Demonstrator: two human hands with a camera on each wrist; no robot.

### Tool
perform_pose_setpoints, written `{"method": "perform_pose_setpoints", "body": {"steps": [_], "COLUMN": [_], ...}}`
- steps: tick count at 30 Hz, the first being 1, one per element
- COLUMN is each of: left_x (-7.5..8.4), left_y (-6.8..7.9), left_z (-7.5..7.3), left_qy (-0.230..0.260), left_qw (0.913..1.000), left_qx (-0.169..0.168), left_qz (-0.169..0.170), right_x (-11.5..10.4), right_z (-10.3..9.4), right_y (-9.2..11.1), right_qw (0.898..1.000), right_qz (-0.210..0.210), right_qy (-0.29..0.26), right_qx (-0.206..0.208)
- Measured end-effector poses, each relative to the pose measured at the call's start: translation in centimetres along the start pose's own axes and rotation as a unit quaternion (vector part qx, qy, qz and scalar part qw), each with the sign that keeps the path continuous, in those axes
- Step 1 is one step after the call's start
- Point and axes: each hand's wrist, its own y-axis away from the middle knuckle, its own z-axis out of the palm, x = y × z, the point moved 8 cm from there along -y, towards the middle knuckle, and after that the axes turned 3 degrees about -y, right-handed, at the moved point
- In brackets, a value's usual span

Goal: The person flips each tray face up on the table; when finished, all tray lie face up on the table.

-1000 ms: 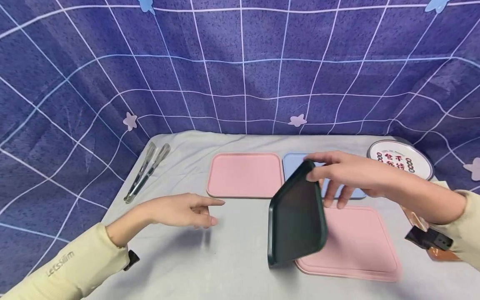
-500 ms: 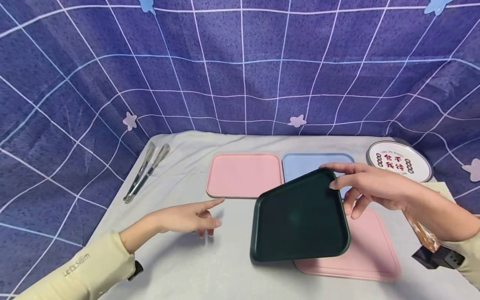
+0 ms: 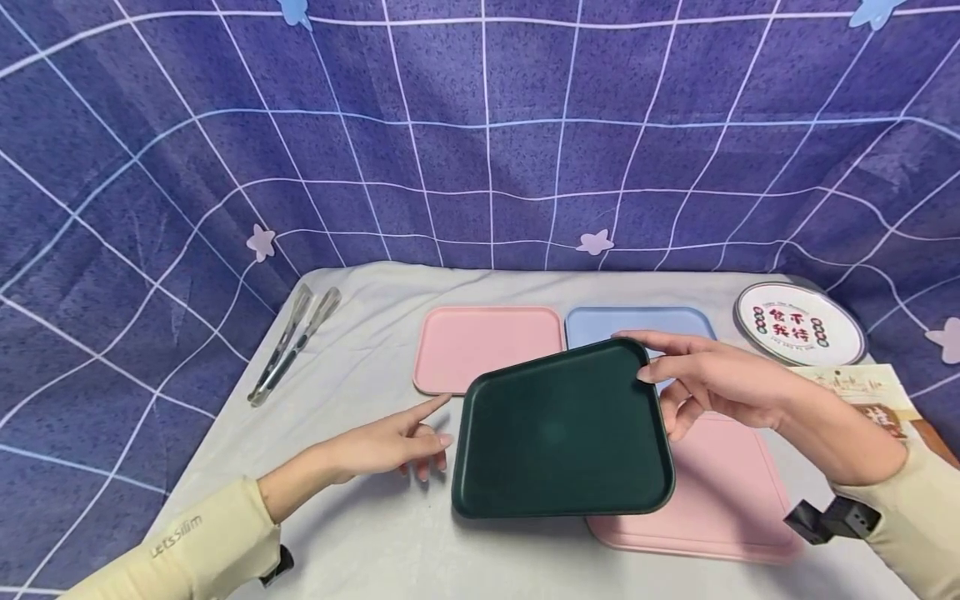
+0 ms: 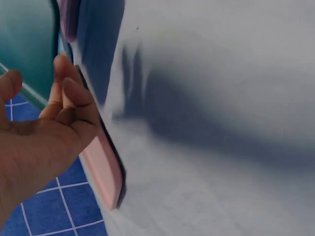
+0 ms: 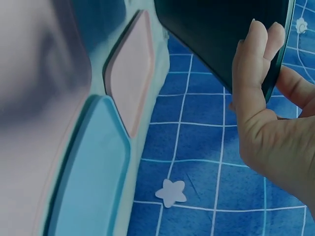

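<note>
My right hand (image 3: 701, 379) grips a dark green tray (image 3: 562, 433) by its right far corner, thumb on the inner face and fingers behind. The tray tilts up above the table, its inside toward me. Beside its left edge is my left hand (image 3: 390, 442), index finger extended and the other fingers bent, holding nothing. In the left wrist view the left hand (image 4: 54, 113) shows palm up near the green tray (image 4: 24, 39). A pink tray (image 3: 720, 492) lies partly hidden under the green one. Behind lie another pink tray (image 3: 487, 342) and a blue tray (image 3: 637, 321).
Metal tongs (image 3: 292, 350) lie at the table's left edge. At the back right rests a round white plate (image 3: 798, 325) with red characters, and nearer is a printed package (image 3: 862, 392), partly behind my right forearm. A blue gridded curtain (image 3: 480, 150) rises behind the table.
The green tray has turned its inner face toward me and then shifted left with my right hand. My left hand has moved slightly nearer and stays beside it.
</note>
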Motion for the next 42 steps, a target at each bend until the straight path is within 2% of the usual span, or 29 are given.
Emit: {"method": "perform_pose_setpoints", "body": {"steps": [7, 13, 16, 20, 25, 29, 32, 35, 42], "left_x": [-0.2, -1.0, -1.5, -2.1, -2.6, -2.8, -2.9, -3.0, -3.5], "left_y": [0.0, 0.2, 0.5, 1.0, 1.4, 1.6, 2.0, 2.5, 3.2], "left_z": [-0.2, -0.5, -1.0, -1.8, -3.1, -3.7, -4.0, -4.2, -4.5], "left_qy": [0.017, 0.061, 0.090, 0.128, 0.164, 0.168, 0.145, 0.123, 0.108], "left_qw": [0.9993, 0.9966, 0.9934, 0.9876, 0.9814, 0.9818, 0.9860, 0.9888, 0.9903], "left_qx": [0.010, 0.006, 0.012, 0.036, 0.068, 0.059, 0.041, 0.024, 0.001], "left_qz": [0.030, 0.055, 0.071, 0.084, 0.073, 0.065, 0.071, 0.081, 0.087], "right_x": [0.4, 1.1, 1.5, 2.5, 3.4, 3.8, 3.9, 3.8, 4.5], "right_z": [0.3, 0.0, -0.1, -0.5, -0.8, -0.5, -0.1, 0.2, 1.4], "right_y": [-0.8, -1.4, -1.8, -2.4, -3.1, -3.7, -3.9, -3.9, -4.1], "right_qw": [0.999, 0.999, 0.999, 0.997, 0.989, 0.985, 0.985, 0.989, 0.999], "right_qz": [-0.019, -0.024, -0.027, -0.018, -0.020, -0.028, -0.031, -0.029, 0.002], "right_qy": [-0.041, -0.041, -0.035, -0.038, -0.033, -0.012, 0.005, 0.006, -0.024], "right_qx": [-0.025, -0.009, 0.016, 0.069, 0.142, 0.171, 0.167, 0.143, 0.040]}}
